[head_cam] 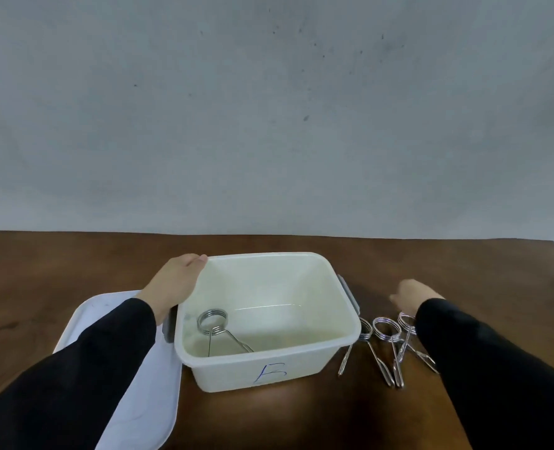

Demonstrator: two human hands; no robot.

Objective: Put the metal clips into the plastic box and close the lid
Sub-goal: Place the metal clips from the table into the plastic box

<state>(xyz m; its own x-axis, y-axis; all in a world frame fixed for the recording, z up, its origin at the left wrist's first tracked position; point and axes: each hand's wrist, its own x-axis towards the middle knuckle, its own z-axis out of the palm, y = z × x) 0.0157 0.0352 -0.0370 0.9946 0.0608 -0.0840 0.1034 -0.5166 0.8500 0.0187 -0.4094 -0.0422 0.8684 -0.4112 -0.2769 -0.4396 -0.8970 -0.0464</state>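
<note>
An open white plastic box (pixel 327 347) stands on the brown table, with a blue mark on its front wall. One metal clip (pixel 218 329) lies inside it at the left. My left hand (pixel 175 284) rests against the box's left wall near the far corner. Three metal clips (pixel 387 345) lie on the table just right of the box. My right hand (pixel 410 295) hovers behind those clips, fingers loosely curled, holding nothing that I can see. The white lid (pixel 145 401) lies flat on the table left of the box, partly under my left sleeve.
The brown wooden table (pixel 301 417) runs back to a grey wall (pixel 269 125). Grey latches (pixel 348 292) sit on both short sides of the box.
</note>
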